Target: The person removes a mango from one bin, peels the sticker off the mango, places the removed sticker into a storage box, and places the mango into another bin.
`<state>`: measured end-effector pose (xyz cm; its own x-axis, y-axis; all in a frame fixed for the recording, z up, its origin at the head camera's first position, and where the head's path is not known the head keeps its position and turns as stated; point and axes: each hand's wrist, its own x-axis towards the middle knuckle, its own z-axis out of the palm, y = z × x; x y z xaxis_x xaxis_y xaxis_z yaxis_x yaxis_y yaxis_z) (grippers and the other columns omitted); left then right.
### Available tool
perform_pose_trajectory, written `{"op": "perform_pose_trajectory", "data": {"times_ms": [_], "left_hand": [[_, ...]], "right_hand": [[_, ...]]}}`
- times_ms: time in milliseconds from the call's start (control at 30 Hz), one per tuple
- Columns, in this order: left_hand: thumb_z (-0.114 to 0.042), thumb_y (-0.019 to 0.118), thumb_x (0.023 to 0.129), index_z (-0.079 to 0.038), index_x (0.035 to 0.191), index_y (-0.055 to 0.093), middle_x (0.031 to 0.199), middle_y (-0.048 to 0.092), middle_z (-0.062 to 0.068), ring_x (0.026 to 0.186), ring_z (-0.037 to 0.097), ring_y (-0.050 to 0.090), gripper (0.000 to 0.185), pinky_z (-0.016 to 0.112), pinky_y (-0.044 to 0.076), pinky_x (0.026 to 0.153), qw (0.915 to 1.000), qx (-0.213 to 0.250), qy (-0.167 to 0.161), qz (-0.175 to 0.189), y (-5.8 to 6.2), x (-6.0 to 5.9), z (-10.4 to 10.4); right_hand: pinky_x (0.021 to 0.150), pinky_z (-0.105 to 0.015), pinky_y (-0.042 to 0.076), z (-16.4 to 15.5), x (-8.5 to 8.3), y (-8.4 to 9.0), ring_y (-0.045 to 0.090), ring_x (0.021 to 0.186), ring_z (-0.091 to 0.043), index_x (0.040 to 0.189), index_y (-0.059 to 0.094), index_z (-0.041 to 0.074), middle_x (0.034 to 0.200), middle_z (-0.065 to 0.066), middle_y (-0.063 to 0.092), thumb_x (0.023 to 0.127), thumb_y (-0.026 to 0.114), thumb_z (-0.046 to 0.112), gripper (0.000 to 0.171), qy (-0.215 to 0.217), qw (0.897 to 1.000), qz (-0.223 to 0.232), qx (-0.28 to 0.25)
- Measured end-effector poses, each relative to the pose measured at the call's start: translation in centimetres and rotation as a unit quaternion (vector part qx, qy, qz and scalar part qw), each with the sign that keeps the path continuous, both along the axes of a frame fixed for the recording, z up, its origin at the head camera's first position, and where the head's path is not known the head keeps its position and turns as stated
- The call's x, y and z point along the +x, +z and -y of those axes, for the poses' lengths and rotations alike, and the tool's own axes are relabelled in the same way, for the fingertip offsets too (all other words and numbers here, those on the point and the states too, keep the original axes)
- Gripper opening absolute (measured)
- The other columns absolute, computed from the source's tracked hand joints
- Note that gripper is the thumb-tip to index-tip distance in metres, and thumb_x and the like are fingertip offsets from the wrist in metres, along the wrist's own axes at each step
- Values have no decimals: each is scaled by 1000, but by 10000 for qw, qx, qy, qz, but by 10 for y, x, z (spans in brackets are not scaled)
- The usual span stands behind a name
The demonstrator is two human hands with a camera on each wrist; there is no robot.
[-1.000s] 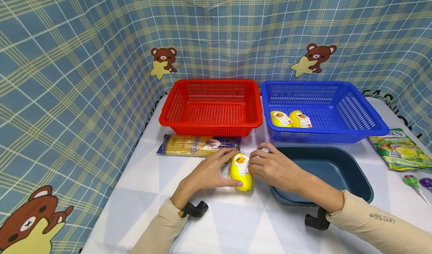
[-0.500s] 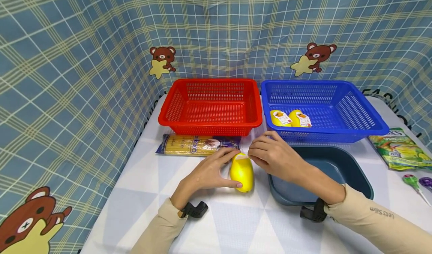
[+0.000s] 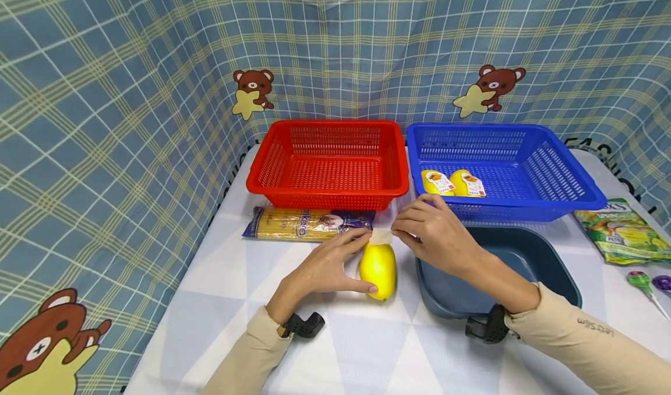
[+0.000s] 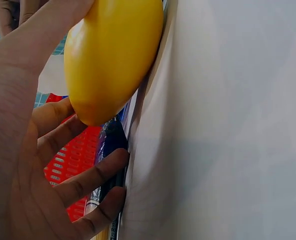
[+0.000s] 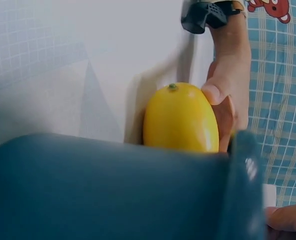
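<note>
A yellow mango (image 3: 378,271) lies on the table, stem end toward me. My left hand (image 3: 324,270) steadies it, thumb on its near left side and index finger at its far end. Over that far end rises a white label (image 3: 381,237), its pale back showing. My right hand (image 3: 436,233) pinches the label's right edge. In the left wrist view the mango (image 4: 113,55) sits between thumb and fingers, with the other fingers spread. A dark tub wall hides part of the mango (image 5: 180,120) in the right wrist view.
A red basket (image 3: 327,200) stands at the back, a blue basket (image 3: 524,208) beside it with two labelled mangoes (image 3: 466,183). A spaghetti pack (image 3: 283,224) lies before the red one. The dark teal tub (image 3: 550,255), a green packet (image 3: 621,235) and lollipops (image 3: 641,281) are at right.
The label, flat on the mango with its print showing a second ago, has been peeled up toward the far end. My right hand moved away and slightly right with it; my left hand stayed.
</note>
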<state>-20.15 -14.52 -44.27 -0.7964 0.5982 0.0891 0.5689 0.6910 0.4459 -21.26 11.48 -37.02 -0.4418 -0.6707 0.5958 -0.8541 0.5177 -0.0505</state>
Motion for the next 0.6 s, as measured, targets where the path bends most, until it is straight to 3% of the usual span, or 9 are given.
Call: {"op": "perform_pose_trajectory", "data": {"times_ms": [100,300,333,400,500,567,600], "left_hand": [[-81,67,71,-30,157,33,160,30,-11,144,18,32,105,49,34,112,10000,56,8,1,-1,0,0],[-80,67,72,-34,156,34,157,32,-12,140,18,37,102,49,37,110,10000,18,-57,-19,-2,-2,-4],[-80,67,72,-33,157,34,157,32,-12,140,19,37,102,49,37,110,10000,-7,-46,-16,-2,-1,-4],[-79,67,73,-33,157,34,158,32,-11,140,19,37,101,49,36,110,10000,-51,-2,13,-1,-1,-3],[-77,68,73,-31,157,35,158,32,-10,141,20,36,101,49,36,110,10000,-56,32,37,0,-1,-2],[-78,68,74,-30,157,35,158,32,-10,141,20,36,101,49,36,110,10000,-37,27,60,-1,-1,-1],[-78,68,74,-30,157,35,158,32,-10,141,19,36,101,49,36,110,10000,-23,23,75,-1,-1,-1]], "right_hand": [[93,-47,44,-5,1,6,67,90,-25,95,79,4,91,-6,74,76,85,2,20,-131,9998,33,-177],[93,-48,40,-30,5,35,65,95,-24,98,77,5,95,-5,73,74,85,-1,26,-280,9984,63,-495],[94,-49,40,-35,7,38,65,96,-24,98,77,6,96,-5,73,76,83,1,24,-255,9987,52,-445],[95,-50,39,-45,11,42,64,97,-24,97,76,8,96,-3,72,89,76,17,12,-222,9993,33,-305],[96,-50,40,-58,18,41,64,97,-25,97,76,8,96,-3,72,103,54,38,38,-242,9997,-10,-77],[95,-49,41,-66,22,37,64,97,-25,97,76,7,96,-3,72,106,37,48,57,-307,9995,0,66],[95,-48,41,-69,23,35,64,97,-26,98,76,7,96,-3,72,106,36,48,59,-317,9994,24,139]]}}
